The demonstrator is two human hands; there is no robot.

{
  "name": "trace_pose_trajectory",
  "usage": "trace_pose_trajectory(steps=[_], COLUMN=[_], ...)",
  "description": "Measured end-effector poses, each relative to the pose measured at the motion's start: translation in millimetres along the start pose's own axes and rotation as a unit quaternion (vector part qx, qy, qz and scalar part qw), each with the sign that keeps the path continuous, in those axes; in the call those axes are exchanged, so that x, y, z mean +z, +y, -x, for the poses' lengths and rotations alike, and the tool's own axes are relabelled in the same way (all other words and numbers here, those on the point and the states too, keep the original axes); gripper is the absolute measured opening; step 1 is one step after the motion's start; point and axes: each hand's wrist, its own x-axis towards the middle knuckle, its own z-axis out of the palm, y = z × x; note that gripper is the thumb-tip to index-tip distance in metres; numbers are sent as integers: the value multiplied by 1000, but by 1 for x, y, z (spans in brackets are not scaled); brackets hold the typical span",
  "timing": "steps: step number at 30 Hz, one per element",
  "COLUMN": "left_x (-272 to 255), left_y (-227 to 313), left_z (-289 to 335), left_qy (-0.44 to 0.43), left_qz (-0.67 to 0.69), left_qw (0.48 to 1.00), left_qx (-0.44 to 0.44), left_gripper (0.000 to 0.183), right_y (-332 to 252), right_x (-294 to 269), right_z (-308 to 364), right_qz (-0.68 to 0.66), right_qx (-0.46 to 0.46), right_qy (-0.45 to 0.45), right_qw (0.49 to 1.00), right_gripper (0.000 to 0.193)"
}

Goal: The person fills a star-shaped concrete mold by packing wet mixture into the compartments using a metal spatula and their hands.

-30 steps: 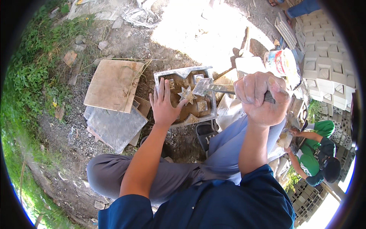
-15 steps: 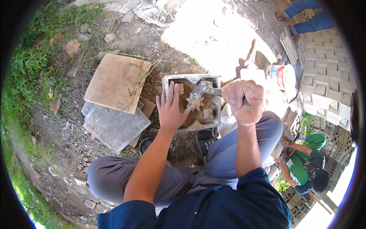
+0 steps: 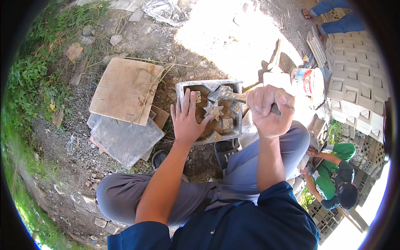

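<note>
On the ground in front of me lies a squarish grey metal mould (image 3: 180, 92). Inside it are a raised star (image 3: 213, 110), small square blocks (image 3: 227, 123) and brownish material. My left hand (image 3: 187, 118) rests over the mould's left side, fingers spread, with the thumb reaching toward the star. My right hand (image 3: 271, 109) is closed in a fist round the handle of a small trowel (image 3: 221, 94). The trowel's metal blade lies over the mould's upper right part, above the star. Most of its handle is hidden by my fingers.
To the left, a brown board (image 3: 127, 89) lies on grey slabs (image 3: 125, 139). A white bucket (image 3: 308, 83) stands at the right, near stacked pale blocks (image 3: 350, 89). A co-worker in green trousers (image 3: 327, 183) is at lower right; another person's jeans (image 3: 341, 26) show at upper right.
My right hand has moved slightly right, and the trowel blade has turned a little inside the mould. My left hand stays in place.
</note>
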Motion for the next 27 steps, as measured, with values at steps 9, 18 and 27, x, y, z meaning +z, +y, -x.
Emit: trace_pose_trajectory(steps=[9,18,27], left_x=[0,2,5], left_y=[5,5,4], left_z=[4,1,-5], left_qy=[11,20,19], left_qz=[3,19,0], left_qw=[1000,1000,1000], left_qx=[-6,-8,-15], left_gripper=[108,111,113], right_y=[-8,-8,17], right_x=[16,21,38], right_z=[13,16,1], right_qz=[72,40,197], right_qx=[-23,-41,-41], right_qy=[11,-2,-6], right_qw=[997,998,980], right_gripper=[54,54,58])
